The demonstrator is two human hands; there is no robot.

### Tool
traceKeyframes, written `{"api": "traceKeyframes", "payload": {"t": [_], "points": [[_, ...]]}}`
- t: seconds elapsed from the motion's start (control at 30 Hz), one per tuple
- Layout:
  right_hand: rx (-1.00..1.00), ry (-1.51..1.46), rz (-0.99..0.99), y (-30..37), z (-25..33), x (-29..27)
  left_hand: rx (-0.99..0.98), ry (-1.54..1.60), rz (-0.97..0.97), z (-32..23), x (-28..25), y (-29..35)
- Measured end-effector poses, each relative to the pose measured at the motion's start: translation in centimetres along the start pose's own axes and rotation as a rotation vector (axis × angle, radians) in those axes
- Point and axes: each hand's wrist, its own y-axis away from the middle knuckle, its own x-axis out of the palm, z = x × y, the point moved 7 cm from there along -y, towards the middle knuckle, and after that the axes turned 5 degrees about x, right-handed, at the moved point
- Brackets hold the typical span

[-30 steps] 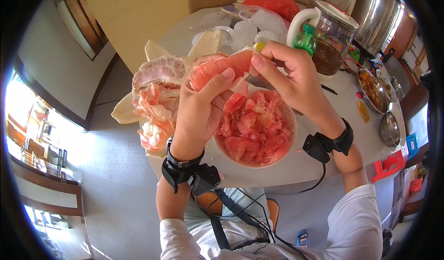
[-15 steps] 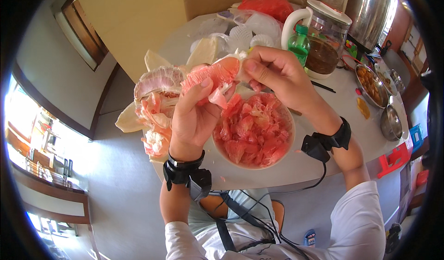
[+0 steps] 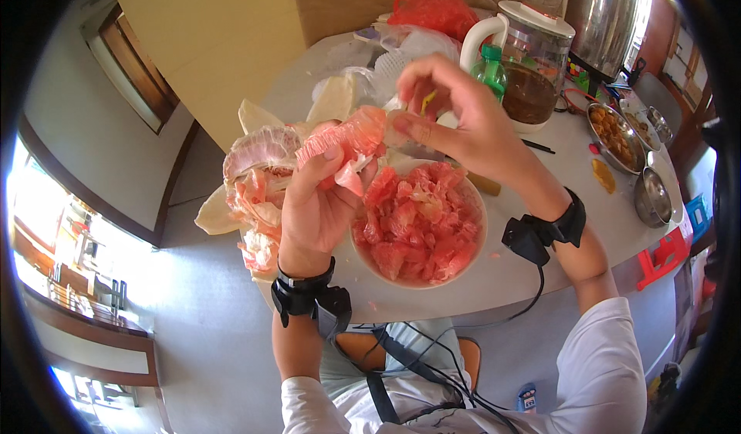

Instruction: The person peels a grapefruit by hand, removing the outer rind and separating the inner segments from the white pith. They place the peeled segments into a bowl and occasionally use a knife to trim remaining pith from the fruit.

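Observation:
My left hand (image 3: 315, 210) is closed round a pink pomelo segment (image 3: 347, 134), its membrane partly peeled back and a pale flap hanging below. Beside the segment's right end is my right hand (image 3: 467, 121), fingers curled and the thumb pointing at the fruit. A small yellow and whitish thing shows among the right fingers; its kind is unclear. Below both hands stands a pale bowl (image 3: 484, 237) heaped with peeled pomelo flesh (image 3: 421, 222). Left of my left hand lie an unpeeled pomelo piece (image 3: 258, 150), a heap of membrane scraps (image 3: 256, 194) and thick rind (image 3: 333, 98).
At the back right stand a glass kettle (image 3: 532, 67), a green bottle (image 3: 489, 71) and a large steel pot (image 3: 606, 21). Steel bowls of food (image 3: 615, 137) line the right side. A red plastic bag (image 3: 432, 13) lies at the back; cables run from my right wrist band.
My right hand has lifted its fingers up and away from the segment's end, where they were pinching white membrane. The left hand still holds the segment. The whole view has shifted slightly.

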Motion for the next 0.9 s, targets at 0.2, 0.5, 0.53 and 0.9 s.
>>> {"api": "traceKeyframes", "payload": {"t": [0.2, 0.5, 0.53, 0.9], "points": [[-0.217, 0.255, 0.110, 0.6, 2.4, 0.4, -0.020, -0.120, 0.029, 0.2, 0.6, 0.0], [0.384, -0.422, 0.334, 0.9, -1.1, 1.5, -0.148, -0.222, 0.076, 1.0, 1.1, 0.5], [0.392, -0.439, 0.336, 0.8, -1.1, 1.4, -0.139, -0.257, 0.056, 0.9, 0.9, 0.5], [0.389, -0.315, 0.180, 0.5, -1.6, 0.6, -0.117, -0.319, -0.002, 0.5, 0.0, 0.2]]}}
